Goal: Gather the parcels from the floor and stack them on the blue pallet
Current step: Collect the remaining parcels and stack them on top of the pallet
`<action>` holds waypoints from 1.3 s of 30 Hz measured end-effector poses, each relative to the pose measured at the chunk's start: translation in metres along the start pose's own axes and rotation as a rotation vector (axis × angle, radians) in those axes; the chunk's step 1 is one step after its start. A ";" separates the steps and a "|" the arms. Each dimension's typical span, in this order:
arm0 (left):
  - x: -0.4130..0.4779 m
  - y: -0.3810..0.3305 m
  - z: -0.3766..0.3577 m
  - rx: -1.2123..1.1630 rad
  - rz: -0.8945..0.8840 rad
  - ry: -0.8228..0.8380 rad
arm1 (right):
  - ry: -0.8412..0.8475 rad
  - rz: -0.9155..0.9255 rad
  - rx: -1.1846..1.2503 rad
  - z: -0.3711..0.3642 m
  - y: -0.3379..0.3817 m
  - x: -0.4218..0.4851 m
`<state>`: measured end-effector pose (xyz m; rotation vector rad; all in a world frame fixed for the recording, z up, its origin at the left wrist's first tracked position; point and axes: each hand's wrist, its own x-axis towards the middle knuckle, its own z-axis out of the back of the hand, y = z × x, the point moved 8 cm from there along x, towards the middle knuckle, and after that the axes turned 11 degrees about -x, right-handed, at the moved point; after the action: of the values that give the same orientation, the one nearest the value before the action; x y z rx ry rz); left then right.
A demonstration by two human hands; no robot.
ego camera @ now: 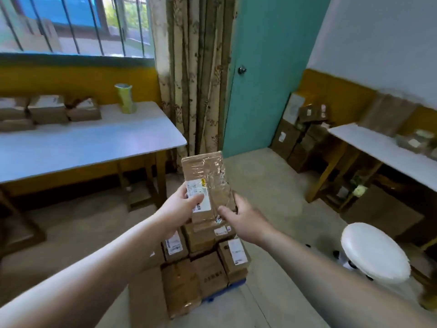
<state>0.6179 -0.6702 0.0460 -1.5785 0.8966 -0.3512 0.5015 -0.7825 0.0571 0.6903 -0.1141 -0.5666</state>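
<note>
A taped brown parcel [205, 172] is held above stacked parcels [205, 268] on blue pallet [227, 290].

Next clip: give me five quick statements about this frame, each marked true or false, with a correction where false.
1. The left hand and right hand both hold one taped parcel. True.
2. That parcel lies on the floor. False: it is held up in the air, above the stack of parcels on the blue pallet.
3. The parcel bears a white label. True.
4. The white stool stands left of the stack. False: it stands to the right.
5. Brown boxes sit on the left table. True.
</note>
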 end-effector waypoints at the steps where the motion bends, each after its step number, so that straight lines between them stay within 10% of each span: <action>1: 0.015 0.011 0.000 -0.013 0.004 -0.040 | 0.036 0.024 -0.017 -0.006 -0.012 0.018; 18: 0.178 0.317 0.018 0.074 0.349 -0.676 | 0.747 0.142 -0.287 -0.219 -0.291 0.178; 39: 0.279 0.600 0.055 0.149 0.540 -0.621 | 0.524 0.379 -0.796 -0.414 -0.472 0.225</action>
<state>0.6301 -0.8149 -0.6023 -1.1416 0.7409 0.4290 0.5927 -0.9616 -0.5786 0.0129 0.4470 -0.0256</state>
